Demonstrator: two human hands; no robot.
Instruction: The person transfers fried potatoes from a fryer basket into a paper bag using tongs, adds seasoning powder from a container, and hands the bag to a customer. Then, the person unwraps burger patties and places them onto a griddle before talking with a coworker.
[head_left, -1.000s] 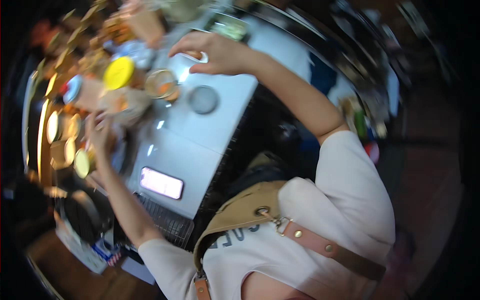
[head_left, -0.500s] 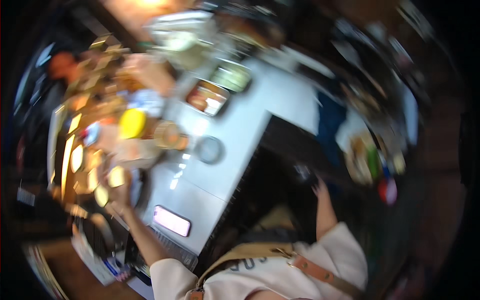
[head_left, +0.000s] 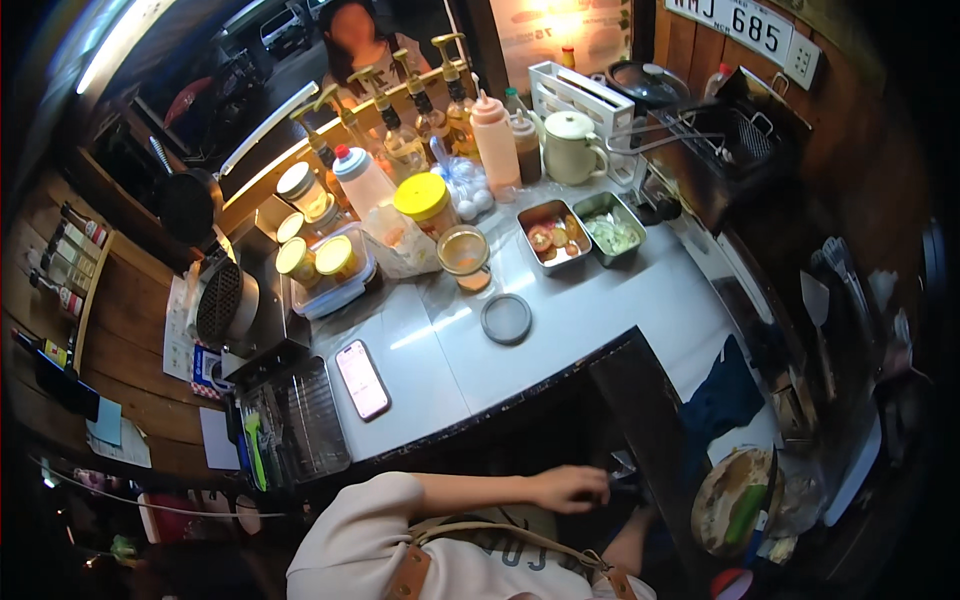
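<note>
My left hand (head_left: 572,489) reaches across in front of my body, below the front edge of the white worktop (head_left: 560,345). Its fingers curl down; whatever they hold, if anything, is hidden in the dark. Close to its fingertips, a small shiny object (head_left: 622,466) shows faintly in the shadow, its kind unclear. My right forearm (head_left: 628,548) comes up on the right, and the fingers of my right hand are lost in the dark beside that object. On the worktop lie a lit phone (head_left: 362,380) and a round grey lid (head_left: 506,318).
Metal tubs hold tomato slices (head_left: 553,238) and chopped greens (head_left: 613,236). A handled strainer (head_left: 464,252), yellow-lidded jar (head_left: 423,198), squeeze bottle (head_left: 494,140) and pump bottles (head_left: 402,148) stand behind. A cutting board (head_left: 715,500) lies at right. Beyond the counter is a person (head_left: 360,50).
My left hand has come from the jars at the left to below the counter edge, near my right hand. The view has swung round and become sharp.
</note>
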